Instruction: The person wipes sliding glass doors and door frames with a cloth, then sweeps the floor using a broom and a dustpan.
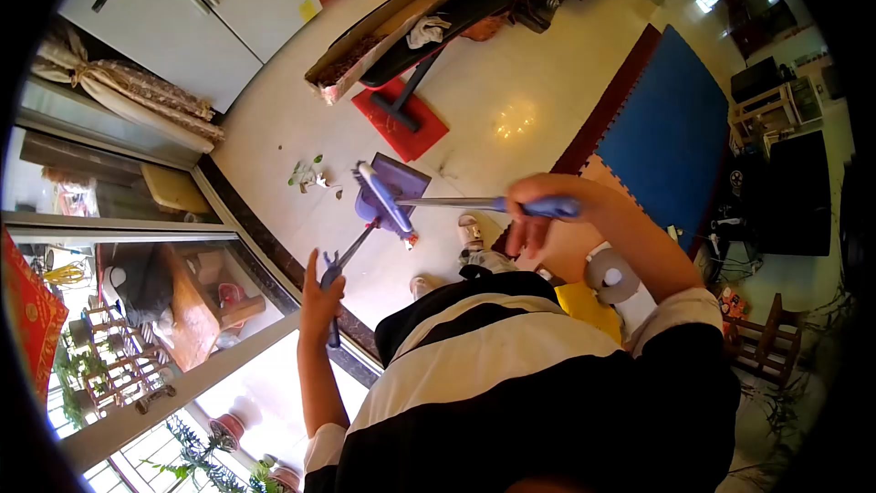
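Observation:
My left hand (323, 296) is closed round the dark handle of a long-handled dustpan on the left. The purple dustpan (411, 179) is out on the pale floor ahead of me. My right hand (538, 210) grips the blue end of a broom's handle, its fingers somewhat blurred. The broom's bristled head (387, 199) overlaps the dustpan in view; whether they touch I cannot tell. Left of the dustpan, green leaves and whitish scraps (315, 175) are scattered on the floor. A small red and white scrap (411, 240) sits by the dustpan's near side.
A long cardboard box (383, 32) lies beside a black bench standing on a red mat (391, 119). Blue foam matting (662, 128) covers the floor to the right. Glass sliding doors (119, 230) run along the left, below a white cabinet (182, 27). My feet (469, 232) are close by.

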{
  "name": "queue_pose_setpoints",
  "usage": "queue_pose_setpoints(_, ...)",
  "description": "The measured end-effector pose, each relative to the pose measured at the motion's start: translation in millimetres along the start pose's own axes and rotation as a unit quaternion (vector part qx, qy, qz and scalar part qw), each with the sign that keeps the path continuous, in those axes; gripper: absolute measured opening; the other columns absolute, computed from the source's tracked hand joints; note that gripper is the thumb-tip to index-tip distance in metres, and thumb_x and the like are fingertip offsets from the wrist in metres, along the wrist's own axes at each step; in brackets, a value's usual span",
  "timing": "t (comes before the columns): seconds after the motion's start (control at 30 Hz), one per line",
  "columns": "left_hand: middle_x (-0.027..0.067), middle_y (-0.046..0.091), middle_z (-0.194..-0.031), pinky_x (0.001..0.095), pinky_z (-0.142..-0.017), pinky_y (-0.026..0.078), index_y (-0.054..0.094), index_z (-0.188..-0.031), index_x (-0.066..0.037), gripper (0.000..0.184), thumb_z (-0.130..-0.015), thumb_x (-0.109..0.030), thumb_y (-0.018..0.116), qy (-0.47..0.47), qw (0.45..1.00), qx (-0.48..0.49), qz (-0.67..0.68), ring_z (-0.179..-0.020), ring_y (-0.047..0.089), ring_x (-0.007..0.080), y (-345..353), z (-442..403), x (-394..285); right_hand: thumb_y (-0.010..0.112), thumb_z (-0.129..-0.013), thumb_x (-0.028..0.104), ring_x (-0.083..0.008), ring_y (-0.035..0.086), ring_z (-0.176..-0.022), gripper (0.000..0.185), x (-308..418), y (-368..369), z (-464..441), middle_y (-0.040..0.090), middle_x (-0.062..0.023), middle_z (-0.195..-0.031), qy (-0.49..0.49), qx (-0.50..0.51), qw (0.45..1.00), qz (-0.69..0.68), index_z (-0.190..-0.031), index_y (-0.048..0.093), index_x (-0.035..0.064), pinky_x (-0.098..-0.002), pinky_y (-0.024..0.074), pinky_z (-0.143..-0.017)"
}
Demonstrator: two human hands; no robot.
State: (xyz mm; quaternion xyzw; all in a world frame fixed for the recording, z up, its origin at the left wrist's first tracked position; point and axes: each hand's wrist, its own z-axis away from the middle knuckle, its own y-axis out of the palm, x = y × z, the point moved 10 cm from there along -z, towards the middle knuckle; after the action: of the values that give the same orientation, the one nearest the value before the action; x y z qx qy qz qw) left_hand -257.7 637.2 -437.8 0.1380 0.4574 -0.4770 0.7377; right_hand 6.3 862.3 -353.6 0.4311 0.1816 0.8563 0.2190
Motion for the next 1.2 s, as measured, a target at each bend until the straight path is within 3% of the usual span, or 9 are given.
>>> queue_pose_setpoints(0.07,0.0028,0.051,-0.064,0.0228,-0.041,0.036,0.018,-0.143,-0.001,0.077,-0.081,-0.013,0.063,-0.004,1.000,0.004,-0.028,-0.047,0.045,0.0094,-2,-5,-1,0.052,-0.085,0.039,-0.0257,0.069,-0.074,0.038,-24,-26,39,0.064,-0.0248,-0.092,0.011,-0.038,0.998,-0.050,-0.107,0.051,0.0080,-0.0279,0.0542,-0.058)
queue_pose_setpoints(0.2,0.0045,0.052,-0.065,0.0227,-0.041,0.036,0.025,-0.139,0.002,0.072,-0.081,-0.014,0.064,-0.068,0.998,-0.004,-0.012,-0.046,0.045,0.0092,20,-23,11,0.053,-0.082,0.020,-0.0186,0.065,-0.062,0.051,-110,-65,92,0.064,-0.0195,-0.094,0.086,-0.166,0.979,-0.086,-0.129,0.040,0.0060,-0.0234,0.0497,-0.050)
queue_pose_setpoints(0.37,0.0054,0.053,-0.064,0.0233,-0.041,0.036,0.036,-0.134,0.003,0.064,-0.080,-0.015,0.064,-0.106,0.994,-0.002,-0.021,-0.045,0.045,0.0098,59,-47,16,0.052,-0.079,0.004,-0.0127,0.047,-0.046,0.067,-186,-144,119,0.053,-0.0068,-0.072,0.138,-0.350,0.926,-0.023,-0.141,0.027,0.0073,-0.0247,0.0401,-0.043)
queue_pose_setpoints(0.57,0.0040,0.052,-0.064,0.0229,-0.041,0.036,0.039,-0.133,0.003,0.061,-0.081,-0.015,0.065,-0.139,0.990,-0.020,-0.012,-0.046,0.045,0.0095,78,-59,15,0.055,-0.083,0.011,-0.0124,0.051,-0.048,0.062,-188,-265,100,0.050,-0.0051,-0.068,0.065,-0.425,0.887,0.167,-0.140,0.031,0.0070,-0.0270,0.0435,-0.044)
queue_pose_setpoints(0.8,0.0027,0.051,-0.062,0.0224,-0.041,0.036,0.043,-0.129,0.006,0.057,-0.081,-0.016,0.064,-0.154,0.988,-0.022,-0.022,-0.046,0.046,0.0083,101,-76,12,0.049,-0.081,0.006,-0.0183,0.055,-0.043,0.068,-149,-410,-22,0.056,-0.0119,-0.067,0.105,-0.441,0.874,0.175,-0.144,0.025,0.0105,-0.0336,0.0461,-0.041)
queue_pose_setpoints(0.9,0.0025,0.051,-0.061,0.0225,-0.041,0.036,0.043,-0.129,0.006,0.057,-0.081,-0.017,0.065,-0.151,0.988,-0.007,-0.025,-0.045,0.045,0.0083,111,-85,5,0.048,-0.079,0.003,-0.0234,0.061,-0.053,0.069,-139,-415,-32,0.064,-0.0199,-0.077,0.171,-0.421,0.839,0.299,-0.144,0.025,0.0124,-0.0358,0.0499,-0.047)
queue_pose_setpoints(0.97,0.0028,0.051,-0.061,0.0230,-0.040,0.036,0.043,-0.129,0.006,0.057,-0.081,-0.016,0.065,-0.150,0.988,0.003,-0.018,-0.044,0.045,0.0087,114,-93,5,0.049,-0.078,0.006,-0.0206,0.056,-0.044,0.068,-152,-403,-9,0.058,-0.0178,-0.066,0.212,-0.399,0.818,0.356,-0.142,0.028,0.0100,-0.0355,0.0463,-0.041)
queue_pose_setpoints(1.07,0.0035,0.052,-0.061,0.0237,-0.040,0.036,0.044,-0.128,0.004,0.055,-0.081,-0.015,0.065,-0.163,0.986,0.011,-0.026,-0.044,0.046,0.0095,115,-104,10,0.053,-0.079,0.006,-0.0168,0.053,-0.043,0.063,-192,-389,45,0.056,-0.0120,-0.067,0.110,-0.426,0.866,0.239,-0.139,0.036,0.0096,-0.0333,0.0436,-0.039)
queue_pose_setpoints(1.2,0.0030,0.051,-0.061,0.0235,-0.039,0.036,0.045,-0.126,0.003,0.052,-0.081,-0.015,0.065,-0.164,0.986,0.017,-0.019,-0.043,0.046,0.0093,116,-115,15,0.054,-0.082,0.006,-0.0115,0.047,-0.041,0.060,-208,-334,114,0.051,-0.0059,-0.064,0.118,-0.451,0.884,0.044,-0.139,0.037,0.0105,-0.0281,0.0406,-0.038)
